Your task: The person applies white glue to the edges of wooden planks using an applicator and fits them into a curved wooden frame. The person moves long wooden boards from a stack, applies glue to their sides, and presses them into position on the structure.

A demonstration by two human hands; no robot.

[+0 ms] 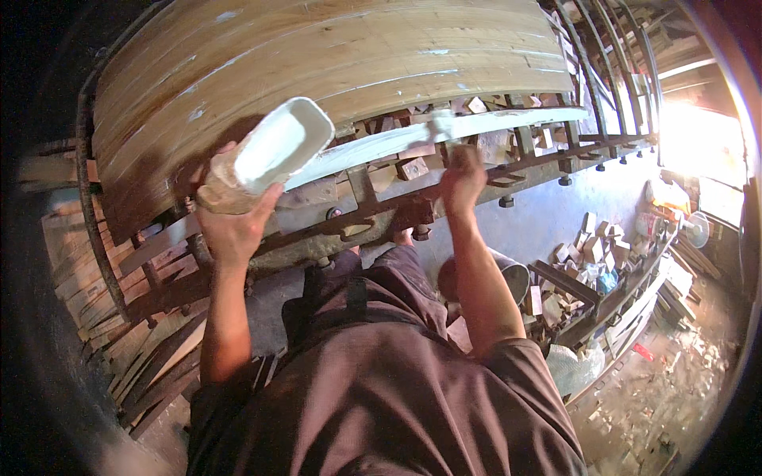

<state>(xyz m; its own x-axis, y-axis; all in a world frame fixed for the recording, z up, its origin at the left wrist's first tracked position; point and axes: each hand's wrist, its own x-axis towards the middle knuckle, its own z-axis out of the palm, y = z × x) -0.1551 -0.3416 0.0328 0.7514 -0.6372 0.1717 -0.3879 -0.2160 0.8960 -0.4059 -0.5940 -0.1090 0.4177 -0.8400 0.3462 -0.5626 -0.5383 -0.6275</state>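
Note:
My left hand (238,230) is closed around an oblong, glue-crusted container (308,119) with thick white glue inside, tilted above the near edge of the boards. A long narrow wooden strip (516,120) runs left to right in front of me, its upper face coated white. Over this strip my right hand (464,178) is closed on what looks like a brush (440,124), its white-smeared head touching or just above the strip. Motion blurs the brush and the fingers. Beyond the strip lies a wide panel of edge-to-edge boards (341,51) with white smears along its joints.
A metal clamp rack (309,242) with bolts crosses in front of my body, and several metal bars (595,63) rise at the right. Wood offcuts (591,247) are heaped at right. Stacked planks (171,349) lie at left. A small fan (696,228) stands near the bright opening.

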